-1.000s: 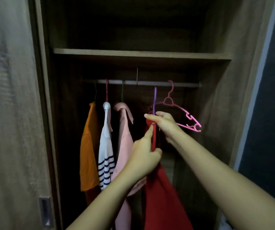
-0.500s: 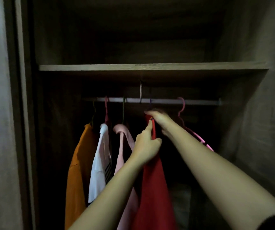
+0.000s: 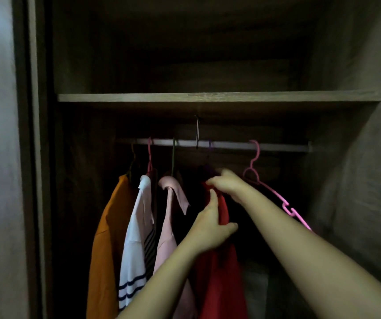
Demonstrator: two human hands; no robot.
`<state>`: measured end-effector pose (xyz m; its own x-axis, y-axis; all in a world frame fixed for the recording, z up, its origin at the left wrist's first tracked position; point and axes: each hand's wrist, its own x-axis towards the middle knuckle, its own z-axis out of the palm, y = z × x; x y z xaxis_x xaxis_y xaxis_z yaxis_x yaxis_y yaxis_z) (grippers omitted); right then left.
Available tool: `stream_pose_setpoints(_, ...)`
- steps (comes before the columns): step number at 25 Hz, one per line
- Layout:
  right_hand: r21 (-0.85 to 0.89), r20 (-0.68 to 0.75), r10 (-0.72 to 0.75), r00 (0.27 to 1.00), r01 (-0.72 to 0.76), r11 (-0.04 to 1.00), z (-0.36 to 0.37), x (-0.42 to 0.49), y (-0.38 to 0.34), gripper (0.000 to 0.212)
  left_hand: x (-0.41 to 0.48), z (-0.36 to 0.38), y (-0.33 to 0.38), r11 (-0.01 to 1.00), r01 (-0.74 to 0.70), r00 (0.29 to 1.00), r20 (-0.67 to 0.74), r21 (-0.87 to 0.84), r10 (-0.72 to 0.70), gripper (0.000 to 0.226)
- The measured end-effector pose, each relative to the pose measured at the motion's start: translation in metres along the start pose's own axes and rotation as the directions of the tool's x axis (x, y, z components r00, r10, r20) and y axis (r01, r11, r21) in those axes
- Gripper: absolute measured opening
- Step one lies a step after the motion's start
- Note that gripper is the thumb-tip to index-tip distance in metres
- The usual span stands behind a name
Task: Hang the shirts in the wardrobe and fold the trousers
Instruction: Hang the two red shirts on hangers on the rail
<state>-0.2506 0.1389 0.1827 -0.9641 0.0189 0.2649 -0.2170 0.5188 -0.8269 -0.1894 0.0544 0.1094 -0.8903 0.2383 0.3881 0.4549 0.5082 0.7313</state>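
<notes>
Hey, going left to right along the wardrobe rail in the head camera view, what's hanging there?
Orange shirt → white striped shirt → pink shirt → red shirt, held by the left hand and the right hand → empty pink hanger.

I'm getting a dim, grainy frame; light is spilling in at upper left, the centre is sinking into shadow, edges are bowing.
</notes>
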Motion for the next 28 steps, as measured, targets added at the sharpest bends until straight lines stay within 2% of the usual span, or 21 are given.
stream_pose_setpoints(2, -0.250, -0.119, -0.177, 0.977, 0.143, 0.958, -0.003, -0.017, -0.013, 0.041, -0.014, -0.010, 0.002, 0.996, -0.010, 0.996, -0.091, -0.089, 0.002, 0.096)
stream_pose_setpoints(3, -0.296, -0.174, -0.302, 0.937, 0.243, 0.924, -0.001, -0.028, -0.020, 0.045, -0.023, -0.017, 0.001, 0.988, -0.030, 0.983, -0.181, -0.150, 0.003, 0.091)
stream_pose_setpoints(5, -0.238, -0.194, -0.500, 0.844, 0.454, 0.859, 0.008, -0.049, -0.028, 0.047, -0.047, -0.037, -0.008, 0.975, -0.103, 0.922, -0.387, -0.198, 0.019, 0.066)
stream_pose_setpoints(7, -0.128, -0.164, -0.587, 0.793, 0.573, 0.809, 0.032, -0.071, -0.034, 0.047, -0.076, -0.066, -0.029, 0.980, -0.128, 0.819, -0.573, -0.153, 0.018, 0.046)
stream_pose_setpoints(11, -0.008, -0.044, -0.735, 0.676, 0.736, 0.677, 0.121, -0.111, -0.042, 0.042, -0.145, -0.114, -0.088, 0.992, 0.098, 0.672, -0.730, -0.074, -0.121, 0.039)
stream_pose_setpoints(14, 0.145, 0.095, -0.787, 0.609, 0.774, 0.617, 0.207, -0.145, -0.058, 0.035, -0.209, -0.148, -0.125, 0.952, 0.304, 0.565, -0.800, -0.025, -0.201, 0.040)
stream_pose_setpoints(18, 0.272, 0.284, -0.797, 0.533, 0.752, 0.600, 0.322, -0.196, -0.059, 0.036, -0.314, -0.191, -0.184, 0.824, 0.567, 0.458, -0.836, 0.014, -0.301, 0.042)
stream_pose_setpoints(22, 0.280, 0.572, -0.659, 0.489, 0.639, 0.717, 0.424, -0.243, -0.039, 0.051, -0.423, -0.225, -0.232, 0.609, 0.793, 0.326, -0.838, -0.010, -0.437, 0.052)
stream_pose_setpoints(25, 0.238, 0.658, -0.544, 0.521, 0.542, 0.806, 0.480, -0.268, -0.030, 0.054, -0.480, -0.257, -0.260, 0.488, 0.872, 0.294, -0.837, 0.038, -0.461, 0.048)
stream_pose_setpoints(28, 0.145, 0.699, -0.401, 0.591, 0.432, 0.890, 0.530, -0.293, -0.030, 0.062, -0.517, -0.289, -0.295, 0.370, 0.919, 0.330, -0.778, 0.136, -0.534, 0.054)
